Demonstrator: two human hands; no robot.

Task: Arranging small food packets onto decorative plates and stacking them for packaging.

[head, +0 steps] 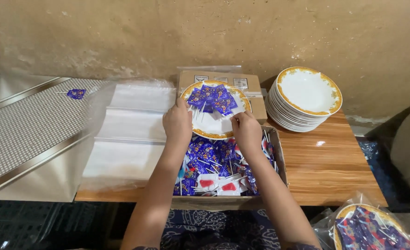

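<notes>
- Both hands reach forward over an open cardboard box (279,159) and meet a white plate with a gold rim (214,125), which seems to rest across the box's far edge.
- Left hand (177,122) lies on the plate's left rim, fingers curled over the edge with the thumb tip up by the wrappers, likely steadying the plate so it does not tip.
- Right hand (245,129) sits at the plate's right side, fingertips bunched toward the white middle; whether it pinches a sweet cannot be told.
- Blue-wrapped lollipops (212,98) with white sticks are fanned along the plate's far half, just beyond both hands.
- Under the wrists, the box holds a loose heap of lollipops (209,155), mostly blue, with a few red-and-white packets nearest the body.
- Left of the left hand lies a stack of clear plastic bags (131,125), close by.
- Right of the right hand, well apart, stands a stack of matching plates (304,99) on the wooden table (330,162).
- Near the right elbow, a bagged plate of sweets (369,229) sits low at the edge of view.
- Far left, one blue packet (76,93) lies alone on a dotted metal surface.
</notes>
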